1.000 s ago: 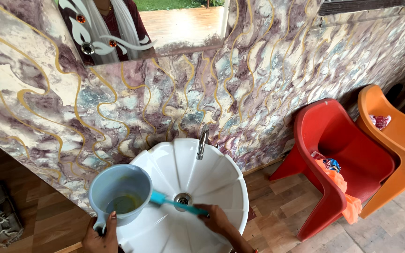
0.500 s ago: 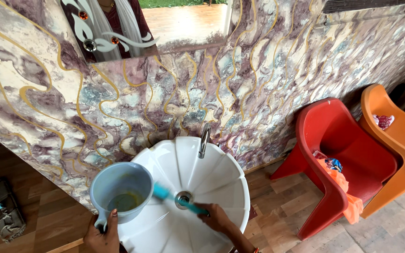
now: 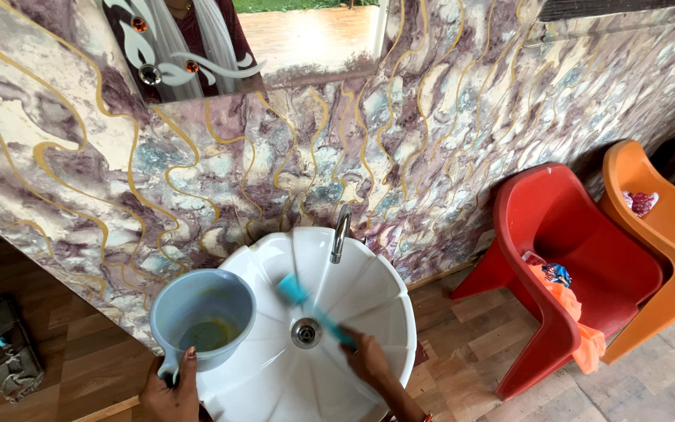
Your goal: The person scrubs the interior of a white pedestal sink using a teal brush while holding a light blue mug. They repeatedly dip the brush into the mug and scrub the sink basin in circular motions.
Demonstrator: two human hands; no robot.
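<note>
Over the white basin, the right hand is closed around a light, stiff teal brush, best gripped by its handle. The left hand clasps the grey-blue mug's handle at the basin's left rim; it holds liquid, so would spill if tipped.

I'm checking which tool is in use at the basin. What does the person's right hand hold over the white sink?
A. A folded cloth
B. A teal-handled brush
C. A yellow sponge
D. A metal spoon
B: the right hand grips a teal-handled brush that reaches across the white sink above the drain, while the left hand holds a grey-blue mug at the rim.
</note>
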